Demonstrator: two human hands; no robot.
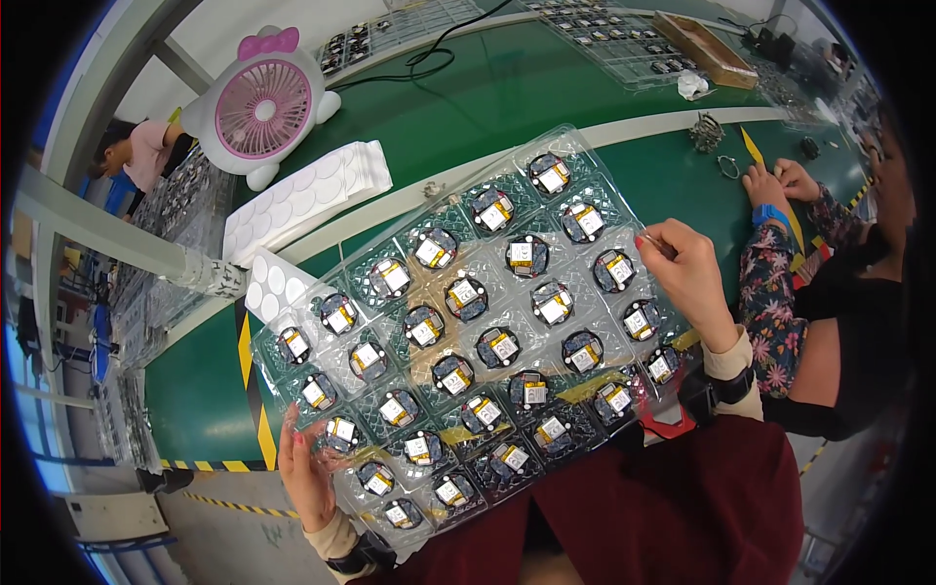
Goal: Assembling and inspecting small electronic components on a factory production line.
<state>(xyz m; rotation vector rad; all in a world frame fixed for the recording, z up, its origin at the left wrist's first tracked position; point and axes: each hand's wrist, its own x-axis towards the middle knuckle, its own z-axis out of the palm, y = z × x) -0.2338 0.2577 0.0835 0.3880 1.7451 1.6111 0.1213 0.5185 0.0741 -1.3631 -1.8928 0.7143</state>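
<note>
- The right hand (687, 273) is nearly closed, its thumb and fingers pinching the right edge of a large, clear plastic compartment tray (509, 302).
- The left hand (310, 483) holds the same tray by its lower left edge; its grip is partly blurred by the shiny plastic, so I cannot tell how tightly the fingers bend.
- Between the two hands the tray hangs at a slant over the person's lap and the near edge of the bench, its right side farther from the body than its left.
- Round black electronic modules with white-labelled, yellow-taped rectangular tops (498, 346) sit in its pockets, one to each.
- Behind each hand come a beige cuff (733, 370) and a black wristband (726, 390); a dark red garment (702, 487) lies below, between the forearms.
- Beyond the left hand, a white sheet of round stickers (271, 283) shows at the tray's upper left, with a thicker white stack of circle-marked sheets (307, 190) past it.
- Farther out on that side stands a white and pink fan with a bow (263, 107).
- Under all this runs a green workbench (195, 400), edged with yellow-and-black striped tape (255, 390) near the left hand.
- To the right of the right hand, a co-worker's floral sleeve (765, 312), blue wristband (769, 213) and hands (760, 187) rest at the bench.
- Far beyond the right hand lie a crumpled white tissue (692, 86) and a shallow brown box (706, 51).
</note>
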